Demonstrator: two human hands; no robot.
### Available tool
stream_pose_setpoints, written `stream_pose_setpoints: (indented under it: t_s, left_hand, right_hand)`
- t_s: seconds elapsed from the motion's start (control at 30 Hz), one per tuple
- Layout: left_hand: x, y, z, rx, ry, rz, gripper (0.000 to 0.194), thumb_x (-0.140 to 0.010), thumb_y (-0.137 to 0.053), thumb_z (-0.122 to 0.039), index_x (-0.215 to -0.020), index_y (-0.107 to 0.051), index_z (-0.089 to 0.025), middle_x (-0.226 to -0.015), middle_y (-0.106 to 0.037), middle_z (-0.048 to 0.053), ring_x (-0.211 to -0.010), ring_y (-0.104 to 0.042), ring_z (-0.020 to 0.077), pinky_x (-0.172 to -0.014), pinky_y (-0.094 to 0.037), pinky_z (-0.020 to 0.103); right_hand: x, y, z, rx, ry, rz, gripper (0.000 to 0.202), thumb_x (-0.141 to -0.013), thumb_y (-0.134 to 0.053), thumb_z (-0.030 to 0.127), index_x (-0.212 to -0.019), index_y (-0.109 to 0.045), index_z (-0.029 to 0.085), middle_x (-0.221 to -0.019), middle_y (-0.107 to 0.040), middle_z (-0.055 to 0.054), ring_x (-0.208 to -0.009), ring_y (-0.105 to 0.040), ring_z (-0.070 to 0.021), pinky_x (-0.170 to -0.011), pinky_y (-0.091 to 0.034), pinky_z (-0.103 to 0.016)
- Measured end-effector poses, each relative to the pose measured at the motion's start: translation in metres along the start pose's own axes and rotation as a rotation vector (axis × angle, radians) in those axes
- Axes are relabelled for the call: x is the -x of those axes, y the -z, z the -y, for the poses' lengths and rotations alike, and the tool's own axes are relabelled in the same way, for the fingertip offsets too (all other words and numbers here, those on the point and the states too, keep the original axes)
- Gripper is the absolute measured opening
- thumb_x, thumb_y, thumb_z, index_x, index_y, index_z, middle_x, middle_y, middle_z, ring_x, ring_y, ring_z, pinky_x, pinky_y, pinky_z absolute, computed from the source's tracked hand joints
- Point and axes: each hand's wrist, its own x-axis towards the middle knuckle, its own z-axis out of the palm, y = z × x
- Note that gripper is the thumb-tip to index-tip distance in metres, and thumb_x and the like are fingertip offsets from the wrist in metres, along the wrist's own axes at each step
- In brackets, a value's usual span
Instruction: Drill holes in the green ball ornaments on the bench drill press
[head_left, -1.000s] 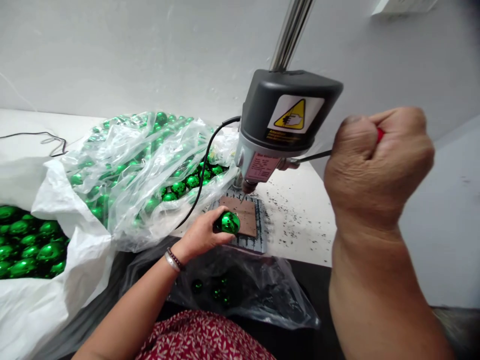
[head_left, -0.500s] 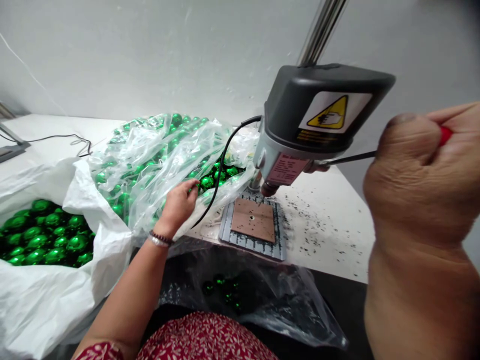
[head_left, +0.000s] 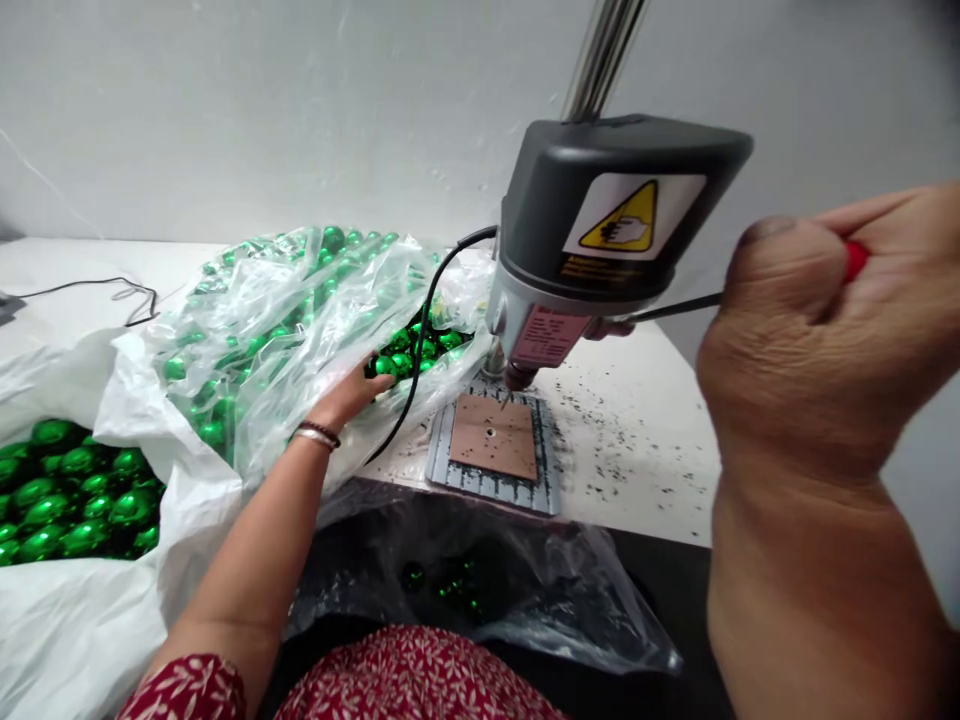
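Observation:
My left hand (head_left: 346, 392) reaches to the mouth of a clear plastic bag (head_left: 300, 330) full of shiny green balls (head_left: 401, 362). Its thumb is stretched out against the balls, apart from the fingers, which are partly hidden. My right hand (head_left: 810, 340) is wrapped round the red knob (head_left: 856, 261) of the lever (head_left: 679, 306) on a small bench drill press (head_left: 592, 220). Under the drill chuck (head_left: 520, 376) lies a brown square board (head_left: 493, 437) with a small hole in it. No ball sits on the board.
A white sack (head_left: 191, 500) of larger-looking green balls stands at the left. In front of the table edge hangs a clear bag (head_left: 585, 610) with several green balls. A black cable (head_left: 424, 345) loops beside the drill. Dark shavings lie scattered on the white table (head_left: 660, 450).
My left thumb has spread away from the fingers at the bag's mouth; before, they were closer together. My right hand still holds the knob. The whole view has shifted slightly.

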Motion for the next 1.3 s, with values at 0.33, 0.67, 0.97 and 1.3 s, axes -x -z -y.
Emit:
stream_pose_setpoints:
  t_s: [0.33,0.67,0.97,1.3]
  left_hand:
    - [-0.001,-0.008,0.004,-0.203,-0.11,-0.085,0.054,-0.083,-0.05,-0.022,-0.137,-0.051,-0.014,-0.131,-0.061,0.014,-0.114,-0.06,0.0272,-0.098,-0.045,0.034]
    - [-0.041,-0.023,-0.005,-0.177,-0.404,0.058,0.056,-0.076,-0.066,-0.022,-0.13,-0.053,-0.014,-0.128,-0.062,0.016,-0.117,-0.059,0.0282,-0.101,-0.045,0.037]
    - [0.02,0.018,-0.024,0.419,-0.207,-0.019,0.059,-0.077,-0.065,-0.034,-0.131,-0.047,-0.02,-0.104,-0.064,0.006,-0.091,-0.065,0.0211,-0.081,-0.052,0.035]
    - [0.061,-0.016,-0.064,0.782,-0.16,0.376,0.042,-0.073,-0.069,-0.042,-0.107,-0.059,-0.019,-0.099,-0.064,0.004,-0.092,-0.061,0.0179,-0.085,-0.049,0.033]
  right_hand:
    - [0.001,-0.002,-0.001,-0.01,0.054,-0.031,0.022,-0.088,-0.039,0.028,-0.075,-0.049,0.014,-0.069,-0.048,0.003,-0.063,-0.04,-0.0026,-0.065,-0.023,-0.029]
    - [0.003,-0.002,-0.007,-0.004,0.101,-0.059,0.027,-0.09,-0.04,0.033,-0.077,-0.051,0.012,-0.065,-0.047,0.004,-0.06,-0.037,-0.0007,-0.06,-0.026,-0.022]
    - [0.004,-0.006,-0.012,-0.043,0.083,-0.034,0.027,-0.086,-0.045,0.037,-0.081,-0.053,0.012,-0.064,-0.044,0.003,-0.057,-0.037,-0.0015,-0.059,-0.03,-0.021]
    - [0.003,-0.004,-0.012,-0.093,0.096,-0.016,0.029,-0.088,-0.044,0.04,-0.081,-0.052,0.013,-0.066,-0.045,0.003,-0.059,-0.036,-0.0025,-0.06,-0.031,-0.021]
